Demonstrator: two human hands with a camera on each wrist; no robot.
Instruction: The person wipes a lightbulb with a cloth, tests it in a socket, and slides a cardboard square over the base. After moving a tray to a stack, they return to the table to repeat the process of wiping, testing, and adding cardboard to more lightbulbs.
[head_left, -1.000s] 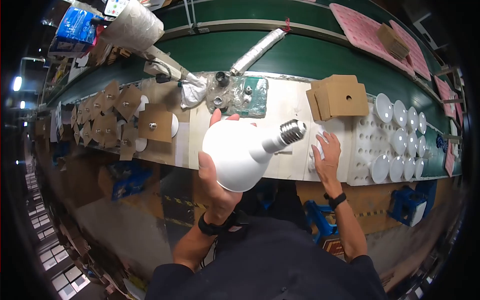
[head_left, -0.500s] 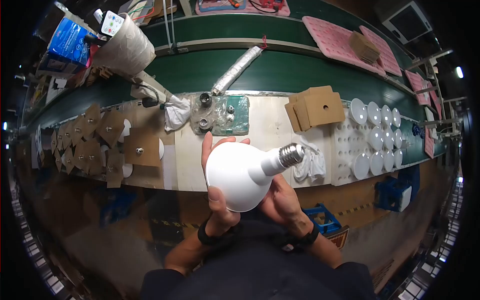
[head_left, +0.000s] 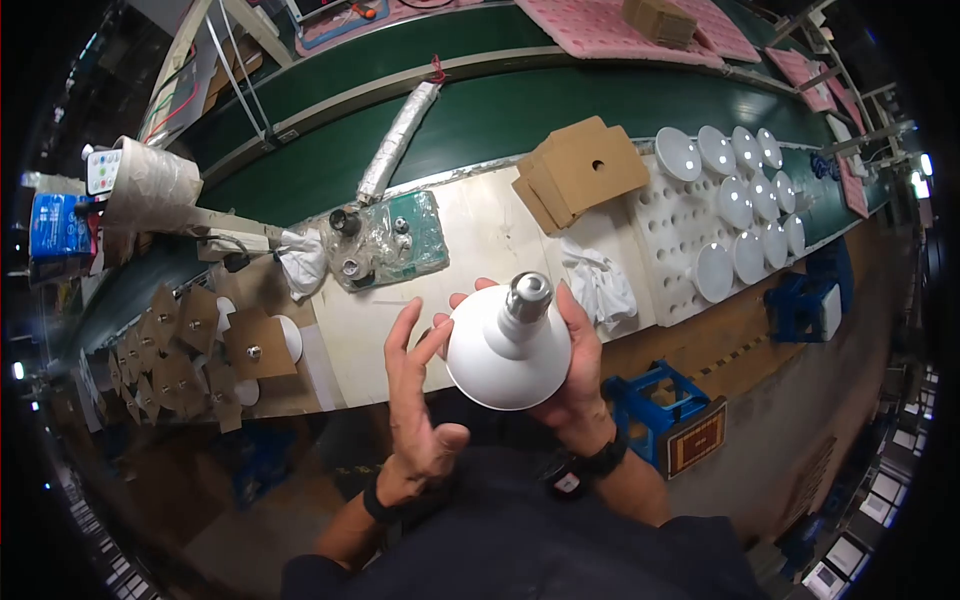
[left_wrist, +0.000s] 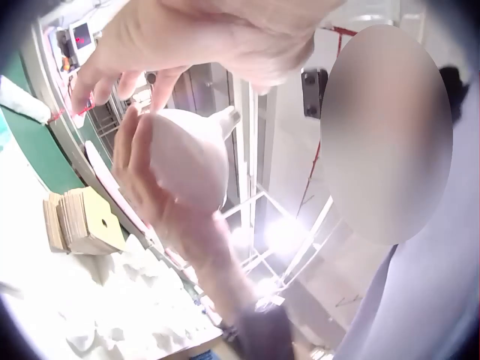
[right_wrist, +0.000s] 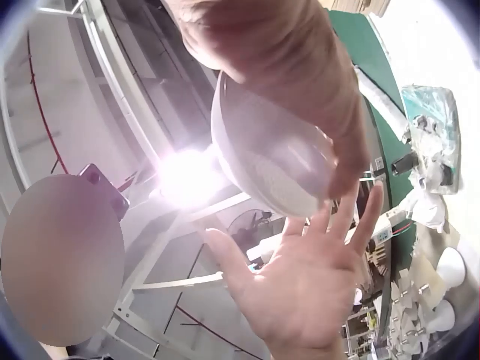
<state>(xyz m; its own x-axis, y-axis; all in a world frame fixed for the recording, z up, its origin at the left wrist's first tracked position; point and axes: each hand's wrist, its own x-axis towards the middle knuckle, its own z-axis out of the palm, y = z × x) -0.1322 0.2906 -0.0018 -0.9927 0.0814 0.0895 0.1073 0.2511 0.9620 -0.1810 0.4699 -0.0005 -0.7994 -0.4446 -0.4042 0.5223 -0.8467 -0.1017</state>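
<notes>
My right hand grips a white reflector light bulb over the bench's front edge. The metal screw cap points up and away from me. Left of the bulb, my left hand has its fingers stretched out, with fingertips close to the bulb's side. In the right wrist view the left palm faces the camera, thumb spread, holding nothing. The left wrist view has the right hand wrapped round the bulb's body.
A white cloth lies right of the bulb, below stacked cardboard squares. Several bulbs stand in a holed white tray. At left are bulbs with cardboard squares over their necks. Plastic-wrapped fittings lie behind; a blue stool stands below.
The right hand came from the white cloth to the bulb and now holds it. The left hand has let go and moved left. The bulb's cap has turned more upright.
</notes>
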